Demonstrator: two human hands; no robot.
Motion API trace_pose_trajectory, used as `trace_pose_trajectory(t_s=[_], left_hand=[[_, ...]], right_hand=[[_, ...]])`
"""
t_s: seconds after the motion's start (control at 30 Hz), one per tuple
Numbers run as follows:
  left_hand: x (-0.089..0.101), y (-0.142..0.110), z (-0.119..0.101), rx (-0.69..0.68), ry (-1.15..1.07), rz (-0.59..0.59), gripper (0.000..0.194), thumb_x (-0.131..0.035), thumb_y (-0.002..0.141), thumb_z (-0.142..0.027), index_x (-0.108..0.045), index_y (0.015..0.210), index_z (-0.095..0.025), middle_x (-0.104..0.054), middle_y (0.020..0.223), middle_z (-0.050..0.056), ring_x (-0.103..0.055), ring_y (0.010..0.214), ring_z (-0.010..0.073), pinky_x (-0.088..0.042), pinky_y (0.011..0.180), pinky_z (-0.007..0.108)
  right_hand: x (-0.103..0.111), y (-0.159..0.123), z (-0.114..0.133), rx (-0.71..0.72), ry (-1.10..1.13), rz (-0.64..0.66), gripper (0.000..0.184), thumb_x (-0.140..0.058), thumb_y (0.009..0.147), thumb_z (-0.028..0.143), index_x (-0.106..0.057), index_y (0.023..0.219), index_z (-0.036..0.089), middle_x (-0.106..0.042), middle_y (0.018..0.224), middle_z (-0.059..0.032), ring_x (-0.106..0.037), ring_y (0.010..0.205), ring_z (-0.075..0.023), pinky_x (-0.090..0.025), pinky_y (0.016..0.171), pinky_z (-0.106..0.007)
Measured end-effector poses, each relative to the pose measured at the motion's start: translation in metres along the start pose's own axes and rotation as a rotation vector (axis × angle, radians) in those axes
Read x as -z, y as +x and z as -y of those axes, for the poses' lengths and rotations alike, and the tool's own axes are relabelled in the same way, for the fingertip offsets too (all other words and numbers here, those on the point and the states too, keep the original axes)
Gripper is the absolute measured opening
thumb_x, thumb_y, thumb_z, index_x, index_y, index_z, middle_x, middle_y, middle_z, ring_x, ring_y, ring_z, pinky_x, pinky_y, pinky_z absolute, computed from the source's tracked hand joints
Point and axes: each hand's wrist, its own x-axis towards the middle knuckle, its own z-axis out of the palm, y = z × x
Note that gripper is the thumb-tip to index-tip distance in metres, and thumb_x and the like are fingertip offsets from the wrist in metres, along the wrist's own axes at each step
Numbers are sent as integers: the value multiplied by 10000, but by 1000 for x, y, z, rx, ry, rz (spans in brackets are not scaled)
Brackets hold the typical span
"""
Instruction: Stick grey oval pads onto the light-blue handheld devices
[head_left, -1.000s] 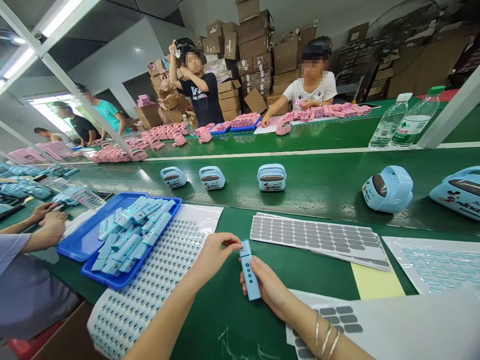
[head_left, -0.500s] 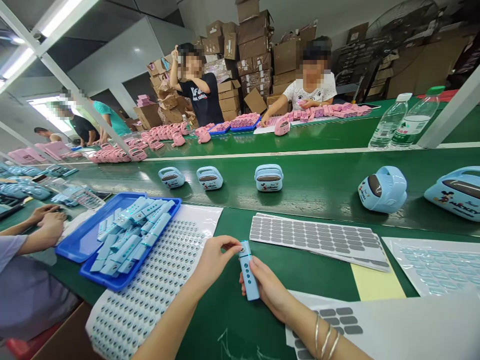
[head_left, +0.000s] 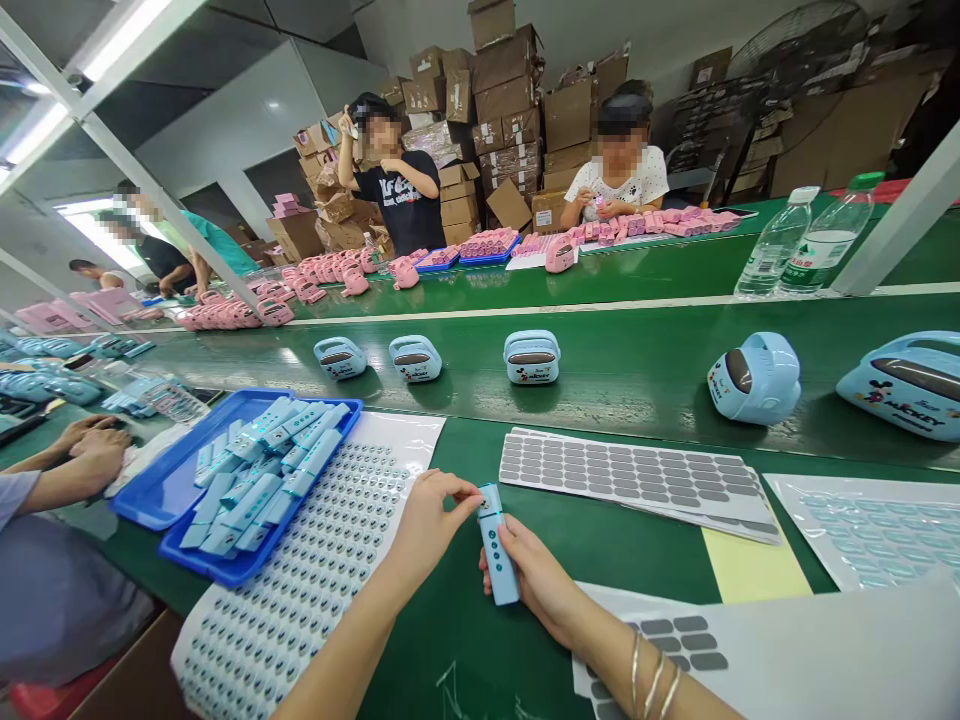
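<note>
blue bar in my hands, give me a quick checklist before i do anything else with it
1. Right hand grips the blue bar from behind: ok.
2. Left hand fingertips pinch the bar's top end: ok.
3. Sticker seated flat at the top end: cannot tell, fingers cover it.
4. Sticker sheet lies beside the left hand: ok.
5. Blue tray holds more bars: ok.
6. Grey pad sheet lies flat ahead of the hands: ok.

Green benches [head_left: 600,275], stacked cardboard boxes [head_left: 510,90], ceiling strip light [head_left: 112,35]
</note>
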Motion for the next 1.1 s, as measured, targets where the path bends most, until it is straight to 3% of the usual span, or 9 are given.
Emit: trace_pose_trajectory(t_s=[0.17, 0.3, 0.4, 0.47, 0.53, 0.63, 0.8, 1.1], left_hand=[[-4, -3, -1, -76, 99, -34, 137, -613, 847, -277, -711, 764, -231, -724, 762, -10, -621, 767, 184, -321, 1080, 503], [-1, -7, -7, -29, 139, -62, 160, -589, 846, -287, -695, 741, -228, -722, 780, 11, -616, 828, 221, -399, 982, 486], [5, -10, -10, 73, -14, -42, 134, -603, 808, -320, -669, 748, -220, -697, 802, 23, -616, 835, 223, -472, 858, 421], [7, -12, -10, 125, -206, -19, 148, -648, 766, -352, -652, 816, -212, -684, 869, 25, -629, 860, 207, -503, 860, 384], [7, -15, -10, 182, -390, 33, 282, -669, 761, -404, -651, 958, -203, -684, 1004, 47, -636, 967, 211, -518, 910, 364], [1, -21, -8, 261, -574, 111, 453, -572, 850, -505, -624, 1155, -175, -672, 1168, 93, -629, 1063, 218, -510, 990, 371], [-7, -29, -6, 259, -625, 21, 515, -501, 892, -543, -661, 1159, -132, -689, 1172, 120, -633, 1073, 236, -487, 1036, 380], [-8, -33, -13, 230, -630, -22, 526, -486, 915, -555, -684, 1168, -138, -713, 1106, 119, -651, 1019, 246, -510, 986, 385]], right_hand=[[-1, 0, -2, 3, -14, -3, 417, -550, 996, 519, -544, 1194, 152, -617, 825, -6, -594, 620, -137, -522, 626, -292], [-3, -2, -1, 12, -49, 5, 462, -554, 983, 554, -540, 1217, 156, -611, 802, 0, -580, 599, -134, -486, 594, -275], [-4, -4, 1, 22, -80, 32, 528, -590, 951, 593, -536, 1248, 159, -612, 790, 3, -589, 622, -146, -475, 614, -284], [-5, -6, 5, 31, -92, 58, 586, -625, 922, 614, -527, 1283, 164, -620, 809, -3, -606, 674, -162, -483, 661, -304], [-6, -8, 8, 42, -99, 77, 633, -657, 896, 625, -517, 1312, 169, -624, 843, -12, -616, 735, -176, -485, 712, -322], [-6, -10, 12, 48, -104, 80, 692, -673, 870, 653, -501, 1341, 176, -625, 869, -19, -613, 769, -182, -467, 738, -327], [-9, -14, 17, 50, -97, 104, 694, -654, 863, 685, -518, 1303, 164, -639, 863, -36, -601, 740, -174, -436, 709, -305], [-16, -19, 26, 86, -78, 181, 613, -624, 884, 681, -542, 1228, 180, -663, 885, -58, -614, 716, -177, -445, 702, -297]])
